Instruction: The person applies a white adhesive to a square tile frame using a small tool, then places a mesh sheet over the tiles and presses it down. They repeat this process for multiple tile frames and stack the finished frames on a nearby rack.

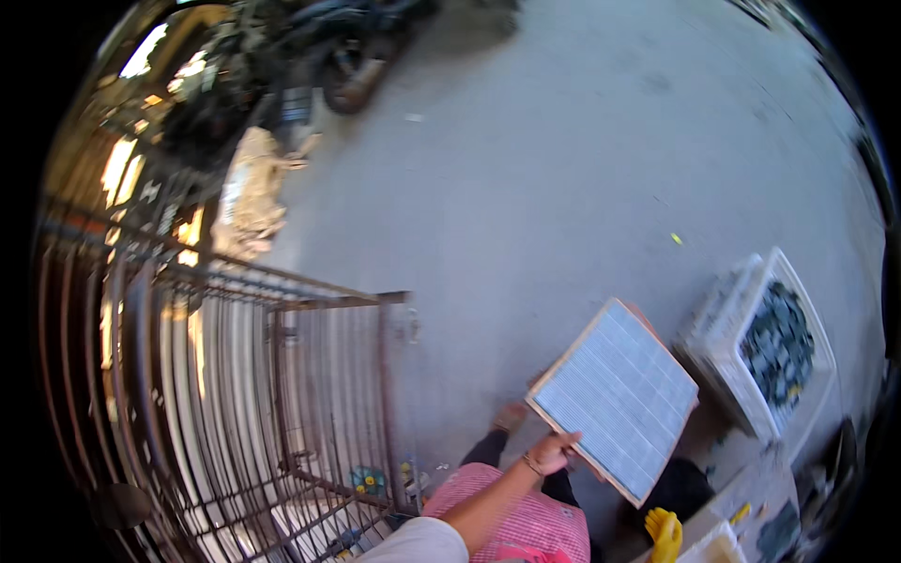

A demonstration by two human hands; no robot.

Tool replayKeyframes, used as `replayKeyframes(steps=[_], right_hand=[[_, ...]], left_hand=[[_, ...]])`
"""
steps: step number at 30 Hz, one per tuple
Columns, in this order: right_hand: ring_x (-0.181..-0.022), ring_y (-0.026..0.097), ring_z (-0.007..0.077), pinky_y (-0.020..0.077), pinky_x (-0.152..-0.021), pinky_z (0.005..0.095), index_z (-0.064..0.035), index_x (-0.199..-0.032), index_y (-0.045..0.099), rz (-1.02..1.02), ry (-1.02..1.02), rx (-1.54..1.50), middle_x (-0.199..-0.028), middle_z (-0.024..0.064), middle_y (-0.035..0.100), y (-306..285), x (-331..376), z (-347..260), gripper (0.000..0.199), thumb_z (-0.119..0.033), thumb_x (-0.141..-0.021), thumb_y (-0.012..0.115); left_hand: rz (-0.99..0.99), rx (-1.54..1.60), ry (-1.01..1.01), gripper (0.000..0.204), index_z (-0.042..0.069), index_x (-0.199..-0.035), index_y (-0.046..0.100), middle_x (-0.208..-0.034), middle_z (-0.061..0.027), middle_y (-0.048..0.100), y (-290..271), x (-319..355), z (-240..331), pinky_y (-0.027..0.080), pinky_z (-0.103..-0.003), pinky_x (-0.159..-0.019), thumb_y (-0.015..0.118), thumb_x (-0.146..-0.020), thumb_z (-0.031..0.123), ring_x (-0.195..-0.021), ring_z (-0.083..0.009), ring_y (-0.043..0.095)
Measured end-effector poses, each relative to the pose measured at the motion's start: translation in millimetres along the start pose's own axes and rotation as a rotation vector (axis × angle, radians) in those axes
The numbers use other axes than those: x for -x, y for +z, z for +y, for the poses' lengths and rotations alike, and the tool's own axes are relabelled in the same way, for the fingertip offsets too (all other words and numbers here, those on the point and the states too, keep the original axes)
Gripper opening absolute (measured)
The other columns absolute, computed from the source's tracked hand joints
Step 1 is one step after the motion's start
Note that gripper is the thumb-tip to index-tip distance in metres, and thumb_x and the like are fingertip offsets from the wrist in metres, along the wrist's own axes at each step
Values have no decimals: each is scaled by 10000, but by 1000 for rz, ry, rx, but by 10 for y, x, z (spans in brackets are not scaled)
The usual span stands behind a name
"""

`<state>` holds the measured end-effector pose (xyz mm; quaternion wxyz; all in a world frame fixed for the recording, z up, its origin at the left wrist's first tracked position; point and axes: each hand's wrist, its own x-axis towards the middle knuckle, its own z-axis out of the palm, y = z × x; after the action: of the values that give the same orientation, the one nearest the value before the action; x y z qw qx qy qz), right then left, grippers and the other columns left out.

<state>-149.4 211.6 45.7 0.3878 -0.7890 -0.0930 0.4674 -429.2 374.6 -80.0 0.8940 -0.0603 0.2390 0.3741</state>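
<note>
My left hand point(554, 452), with a bracelet at the wrist, pinches the near-left edge of a square, tray-like panel point(615, 399). The panel has a grey-blue face with fine stripes and a thin wood-coloured rim. It is tilted above the floor, in front of my lap. By the lower edge, right of the panel, a yellow glove point(663, 535) shows with its fingers pointing up. I cannot tell whether my right hand is inside it; no right forearm shows.
A rusty barred metal rack point(380, 403) stands close on my left. To the right, a white crate point(784, 272) holds many dark grey-green pieces. At lower right is a white foam box point(718, 546). A motorbike point(352, 75) and a crumpled tan sack point(251, 192) are farther off.
</note>
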Motion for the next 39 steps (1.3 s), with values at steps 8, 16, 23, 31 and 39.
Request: replayKeyframes(steps=[8,16,23,31,39], right_hand=[[-774,603,190,473,-738,299,40,-962,572,-319,-298,266,-832,133,627,636,-230,-1150,375,-319,-905,476],[-763,592,177,464,-733,293,39,-953,574,-613,-598,512,-813,122,619,1193,171,-2172,371,-317,-895,485],[-752,582,166,456,-728,287,38,-945,576,-734,-762,635,-797,112,613,1377,417,-2669,367,-315,-887,493],[-741,570,153,447,-722,281,36,-935,578,-828,-914,696,-778,101,606,1471,565,-2855,363,-314,-877,502],[-729,559,141,438,-717,274,35,-926,580,-887,-994,681,-759,89,599,1534,629,-2861,359,-312,-867,511]], left_hand=[[71,-21,469,236,82,-908,555,-813,-3,555,864,1655,553,355,-234,-615,685,-774,224,-716,-92,486],[18,85,1032,235,36,-915,565,-769,-29,570,1417,3077,537,402,-286,-700,661,-784,205,-677,-136,491],[-80,125,1362,326,35,-1015,548,-775,-16,583,1710,3951,-43,426,-272,-715,682,-765,196,-665,-104,497],[31,306,1701,370,42,-1048,542,-797,-10,595,1571,4332,-728,456,-296,-696,699,-750,196,-595,-108,486],[151,374,2015,503,35,-1203,448,-1042,-36,562,1503,4636,-732,429,-239,-558,670,-784,202,-692,-110,494]])
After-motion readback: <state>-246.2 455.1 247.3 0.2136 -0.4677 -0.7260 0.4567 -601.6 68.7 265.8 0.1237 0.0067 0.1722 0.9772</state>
